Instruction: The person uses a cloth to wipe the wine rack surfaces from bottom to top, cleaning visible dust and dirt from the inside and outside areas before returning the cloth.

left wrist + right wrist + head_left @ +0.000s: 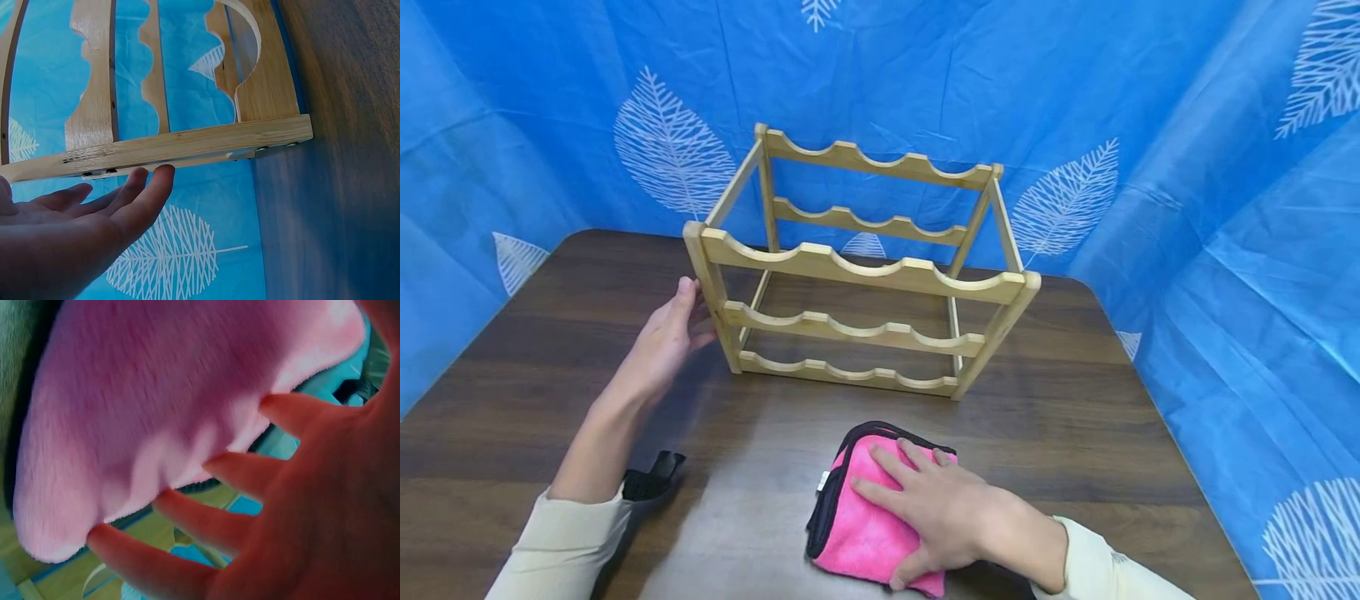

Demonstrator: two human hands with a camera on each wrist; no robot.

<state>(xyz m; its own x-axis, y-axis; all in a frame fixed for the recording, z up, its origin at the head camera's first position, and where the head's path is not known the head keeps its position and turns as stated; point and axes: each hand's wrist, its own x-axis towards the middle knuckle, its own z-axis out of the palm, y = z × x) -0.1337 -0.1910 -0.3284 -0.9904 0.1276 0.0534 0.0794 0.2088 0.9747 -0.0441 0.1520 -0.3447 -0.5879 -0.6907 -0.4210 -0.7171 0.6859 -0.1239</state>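
Note:
A light wooden rack [820, 262] with scalloped rails stands on the table. At its left front post is my left hand [662, 333], its fingers loosely extended. In the left wrist view the fingertips of my left hand [94, 219] lie against or very near the post's outer side; contact is hard to tell. A folded pink cloth [857, 537] with black edging lies in front of the rack. My right hand [943, 500] rests on it, palm down with fingers spread. The right wrist view shows those fingertips touching the plush cloth [150, 394].
The dark wood table [1075, 400] has rounded far corners. A blue curtain [880, 75] with white leaf prints hangs behind it and along both sides. A black strap [655, 477] sticks out by the left sleeve [568, 533].

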